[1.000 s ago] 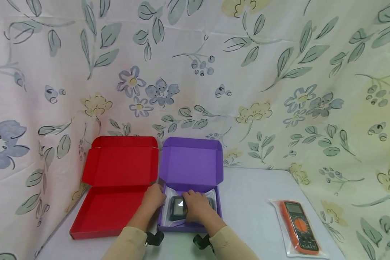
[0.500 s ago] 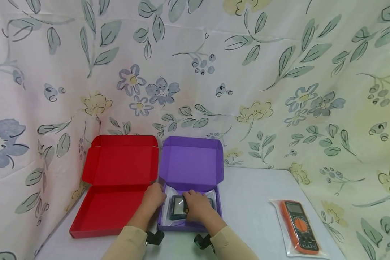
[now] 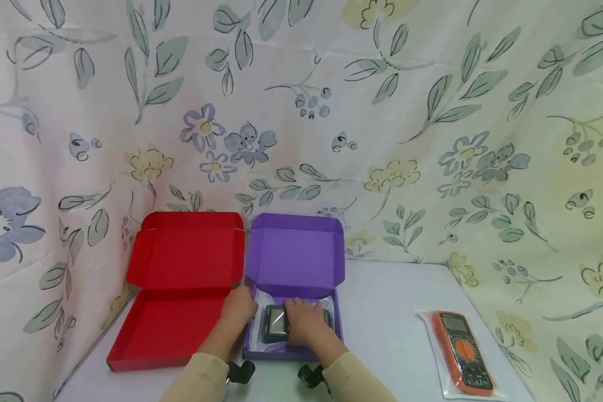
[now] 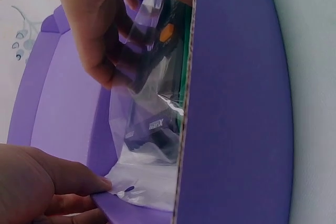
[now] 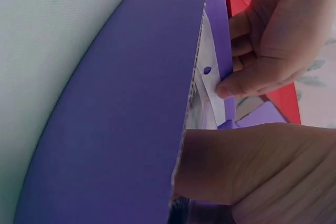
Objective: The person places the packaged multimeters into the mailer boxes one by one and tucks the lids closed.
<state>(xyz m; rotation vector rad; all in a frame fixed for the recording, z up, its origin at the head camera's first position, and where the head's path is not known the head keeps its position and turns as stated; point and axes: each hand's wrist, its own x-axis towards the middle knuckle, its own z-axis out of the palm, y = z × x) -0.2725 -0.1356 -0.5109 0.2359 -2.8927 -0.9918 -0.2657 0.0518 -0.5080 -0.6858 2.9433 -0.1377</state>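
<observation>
An open purple box (image 3: 296,251) stands in front of me with a dark multimeter (image 3: 275,322) in a clear plastic bag lying in it. My right hand (image 3: 304,321) reaches into the box and grips the multimeter over its middle, covering much of it. In the left wrist view an orange button (image 4: 167,32) shows on the multimeter through the bag (image 4: 149,184). My left hand (image 3: 238,310) pinches the box's left wall, its thumb on the inner side at the bag's edge. The right wrist view shows that left thumb (image 5: 247,80) beside the bag's punched hole.
An open red box (image 3: 168,329) sits to the left, close against the purple one. At the far right of the white table (image 3: 382,324) lies an orange multimeter (image 3: 463,352) in a clear bag. A floral curtain (image 3: 301,128) hangs behind and along the sides.
</observation>
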